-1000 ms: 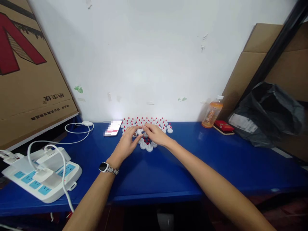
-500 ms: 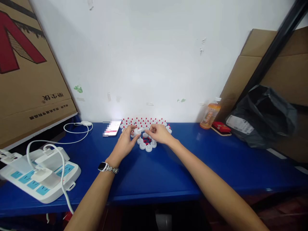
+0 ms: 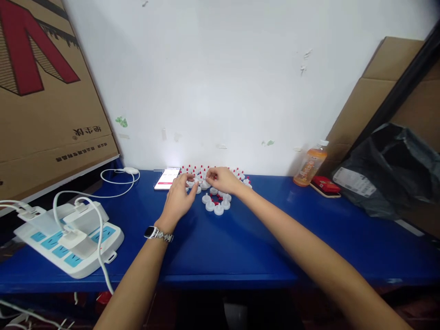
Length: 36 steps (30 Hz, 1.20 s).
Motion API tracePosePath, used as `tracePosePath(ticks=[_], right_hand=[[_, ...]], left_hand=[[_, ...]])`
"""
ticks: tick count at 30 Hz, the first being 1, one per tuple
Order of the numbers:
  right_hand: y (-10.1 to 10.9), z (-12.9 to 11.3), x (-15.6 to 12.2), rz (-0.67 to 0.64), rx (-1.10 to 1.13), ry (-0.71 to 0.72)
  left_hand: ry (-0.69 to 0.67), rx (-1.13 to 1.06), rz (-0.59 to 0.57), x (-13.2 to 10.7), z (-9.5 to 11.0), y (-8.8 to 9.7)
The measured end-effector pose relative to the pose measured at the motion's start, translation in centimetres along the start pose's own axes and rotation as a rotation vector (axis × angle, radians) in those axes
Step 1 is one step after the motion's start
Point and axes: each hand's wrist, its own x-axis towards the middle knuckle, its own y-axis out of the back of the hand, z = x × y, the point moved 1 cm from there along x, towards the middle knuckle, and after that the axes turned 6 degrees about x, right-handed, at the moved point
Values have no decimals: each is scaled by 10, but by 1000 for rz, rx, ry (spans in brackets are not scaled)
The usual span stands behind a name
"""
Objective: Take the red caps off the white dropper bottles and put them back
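Several white nozzle caps with small red tips [image 3: 240, 175] stand in rows against the wall at the back of the blue table. Nearer me, a loose ring of white nozzle caps [image 3: 219, 210] without red tips surrounds a small pile of red tips [image 3: 216, 200]. My left hand [image 3: 178, 196] is at the left end of the rows, thumb and fingers apart, with nothing visible in its grasp. Fingertips of my right hand [image 3: 222, 179] are pinched together just above a white cap [image 3: 205, 185]; what they hold, if anything, is too small to make out.
A lit phone [image 3: 167, 178] lies left of the caps. A white power strip [image 3: 74, 247] with plugs and cables fills the left side. At the right are an orange drink bottle [image 3: 310, 164], a red packet [image 3: 325, 184] on a phone, and a dark plastic bag [image 3: 381, 169].
My left hand has let go of the white cap it held and its fingers have opened. My right hand stays pinched, now over a cap among the rows. The view has shifted slightly.
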Motion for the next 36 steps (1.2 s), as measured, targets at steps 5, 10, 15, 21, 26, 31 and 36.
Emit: tracePosePath(ticks=[5,10,15,21,26,31,36], right_hand=[[-12,6,7,-139,-257,9],[-21,10,7,-185,-245,5],[-22,13,5,-210,-240,-33],[-14,13,12,-72,-236,-101],[-23,19,27,-82,-248,-120],[-22,17,25,-56,-168,-101],[-6,6,-5,142,212,-88]], left_hand=[[47,84,-30,0,-3,1],[44,99,-44,-2,0,2],[39,102,-44,-3,2,3],[58,92,-39,-4,3,4],[53,98,-66,-3,1,2],[29,99,-72,-3,-1,0],[-106,20,-69,-4,5,-4]])
